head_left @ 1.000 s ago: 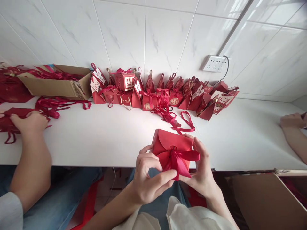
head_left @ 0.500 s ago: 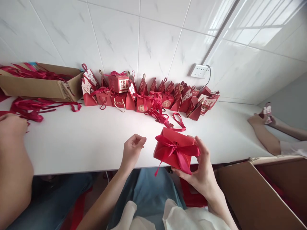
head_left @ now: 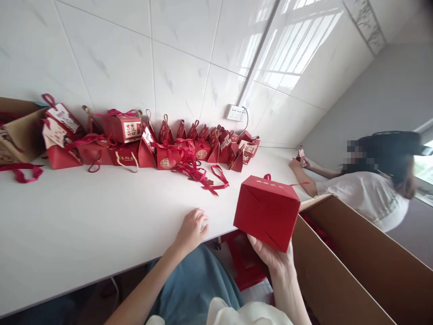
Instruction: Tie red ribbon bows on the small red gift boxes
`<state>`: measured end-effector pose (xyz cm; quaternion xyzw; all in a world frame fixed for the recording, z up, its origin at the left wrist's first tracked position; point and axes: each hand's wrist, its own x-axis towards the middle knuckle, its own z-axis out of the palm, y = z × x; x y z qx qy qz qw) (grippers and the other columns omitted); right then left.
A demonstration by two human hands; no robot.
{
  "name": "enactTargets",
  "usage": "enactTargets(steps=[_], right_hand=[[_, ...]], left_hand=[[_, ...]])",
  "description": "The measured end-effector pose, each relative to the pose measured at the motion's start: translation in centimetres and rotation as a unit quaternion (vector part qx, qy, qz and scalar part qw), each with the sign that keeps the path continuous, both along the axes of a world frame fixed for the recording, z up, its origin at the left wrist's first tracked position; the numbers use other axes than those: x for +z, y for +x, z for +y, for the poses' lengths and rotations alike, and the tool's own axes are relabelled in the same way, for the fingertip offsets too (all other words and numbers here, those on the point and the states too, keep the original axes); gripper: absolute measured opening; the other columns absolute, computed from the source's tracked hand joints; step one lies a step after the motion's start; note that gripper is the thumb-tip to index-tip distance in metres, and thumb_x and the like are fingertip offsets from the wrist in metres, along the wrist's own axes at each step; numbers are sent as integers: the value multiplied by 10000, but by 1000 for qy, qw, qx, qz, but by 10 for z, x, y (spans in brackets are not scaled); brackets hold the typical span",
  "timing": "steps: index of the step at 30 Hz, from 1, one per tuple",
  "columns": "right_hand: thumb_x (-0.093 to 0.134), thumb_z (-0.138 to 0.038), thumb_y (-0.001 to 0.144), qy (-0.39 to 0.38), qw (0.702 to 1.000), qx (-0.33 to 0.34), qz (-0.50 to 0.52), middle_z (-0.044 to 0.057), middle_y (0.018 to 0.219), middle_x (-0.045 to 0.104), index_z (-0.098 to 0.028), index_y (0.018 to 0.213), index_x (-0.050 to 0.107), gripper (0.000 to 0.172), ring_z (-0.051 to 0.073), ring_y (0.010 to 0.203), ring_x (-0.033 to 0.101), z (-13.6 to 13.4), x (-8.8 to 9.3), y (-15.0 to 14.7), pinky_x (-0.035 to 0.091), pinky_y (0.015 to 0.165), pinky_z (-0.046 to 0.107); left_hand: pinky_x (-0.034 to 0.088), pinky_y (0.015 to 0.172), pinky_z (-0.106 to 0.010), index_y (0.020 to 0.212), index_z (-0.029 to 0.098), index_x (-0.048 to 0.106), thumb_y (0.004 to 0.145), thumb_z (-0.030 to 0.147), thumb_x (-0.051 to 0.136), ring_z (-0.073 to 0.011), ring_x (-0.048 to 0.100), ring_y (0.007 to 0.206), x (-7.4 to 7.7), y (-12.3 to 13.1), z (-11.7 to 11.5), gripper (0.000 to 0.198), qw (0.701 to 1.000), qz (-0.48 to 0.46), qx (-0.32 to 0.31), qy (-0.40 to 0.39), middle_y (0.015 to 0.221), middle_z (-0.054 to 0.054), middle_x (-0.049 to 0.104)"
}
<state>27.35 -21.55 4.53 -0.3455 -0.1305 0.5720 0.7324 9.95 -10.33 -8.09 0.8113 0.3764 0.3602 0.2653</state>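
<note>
Red gift box [head_left: 265,214] held up on the right hand [head_left: 272,257]

Box is off the table [head_left: 84,225], up where the front edge runs toward the open carton [head_left: 328,280]. Broad plain face toward the wearer, gold lettering on the narrow upper face, a ribbon loop showing behind its top edge. Right hand cradles it from below — thumb side visible under the lower edge, fingers mostly hidden behind, so how hard they press I cannot tell. Left hand [head_left: 192,230] rests near the front edge, fingers loosely curled, partly spread; nothing visible in it.

Handling, as judged: folded card, likely light, fairly stiff along the creases, easily dented mid-panel. Smooth faces could slide on a dry palm. Best hold: flat support underneath, or a light pinch across opposite sides near the corners. Diagonal slits in the big face look like weak spots; ribbon would shift if gripped.

Edges and room: left of the box, a broad stretch of white surface lies before the row of red boxes [head_left: 169,158]; loose ribbon [head_left: 194,170] sits ahead-left. Tightest on the right — carton wall appears just beside the box's lower corner, depth gap unclear. Farther off, a co-worker's sleeve [head_left: 361,194] beyond the carton.
</note>
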Motion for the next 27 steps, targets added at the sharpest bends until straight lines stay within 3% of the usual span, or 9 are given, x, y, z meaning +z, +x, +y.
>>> enactTargets(steps=[6, 9, 11, 13, 16, 18, 20, 23, 27], right_hand=[[703, -521, 721, -14, 998, -48, 33, -25, 930, 722, -289, 899, 684, 294, 180, 887, 674, -14, 3, 3, 584, 746, 299], [760, -589, 605, -11, 989, -130, -66, -5, 915, 711, -283, 894, 669, 430, 197, 804, 672, -22, -2, 18, 592, 681, 320], [790, -559, 576, -3, 959, -193, -209, 36, 948, 691, -263, 992, 636, 533, 217, 804, 665, -31, -5, 35, 586, 676, 343], [812, -454, 599, -22, 882, -250, -399, 68, 1033, 653, -256, 1130, 559, 621, 234, 884, 650, -44, -6, 55, 576, 723, 365], [825, -335, 605, -65, 675, -317, -663, 99, 1272, 506, -270, 1247, 457, 743, 275, 1122, 551, -70, -1, 91, 550, 838, 438], [813, -347, 624, -71, 545, -338, -764, 115, 1367, 400, -267, 1274, 438, 755, 303, 1219, 468, -89, 4, 117, 536, 872, 491], [792, -385, 653, -80, 476, -338, -808, 132, 1374, 374, -250, 1292, 430, 747, 320, 1233, 448, -107, 10, 145, 536, 873, 516], [788, -456, 638, -134, 468, -345, -803, 152, 1312, 411, -210, 1298, 427, 792, 338, 1182, 485, -133, 18, 192, 538, 872, 510], [826, -427, 571, -293, 532, -336, -720, 201, 1222, 460, -163, 1253, 453, 821, 368, 1096, 545, -160, 20, 268, 554, 788, 421]], left_hand=[[488, 941, -441, 883, 189, 619, 814, 201, 487, -272, 570, 1116, -5, -4, 3, 150, 997, 53, -2, 59, 1080, -94, 637], [500, 931, -407, 900, 193, 613, 832, 219, 469, -253, 573, 1116, -6, -5, 3, 162, 993, 82, 1, 91, 1095, -85, 637], [502, 931, -407, 901, 191, 614, 836, 234, 461, -254, 576, 1112, -6, -5, 4, 172, 991, 91, -2, 97, 1093, -85, 639], [502, 928, -408, 908, 191, 619, 836, 252, 456, -255, 581, 1102, -7, -6, 6, 188, 990, 97, -1, 100, 1094, -85, 639], [503, 920, -401, 926, 194, 631, 839, 291, 447, -255, 584, 1098, -9, -7, 8, 224, 988, 109, 3, 106, 1110, -88, 634], [509, 903, -392, 926, 199, 639, 840, 323, 442, -254, 592, 1087, -10, -8, 10, 248, 987, 118, 3, 113, 1108, -88, 639], [517, 879, -374, 925, 208, 645, 842, 353, 439, -249, 602, 1074, -11, -9, 13, 266, 984, 127, 4, 122, 1103, -81, 647], [525, 843, -352, 932, 225, 649, 839, 384, 447, -243, 616, 1059, -13, -10, 17, 274, 980, 139, 9, 144, 1100, -64, 656], [531, 805, -338, 937, 251, 654, 827, 408, 464, -238, 635, 1028, -23, -15, 26, 270, 976, 138, 10, 166, 1078, -37, 667]])
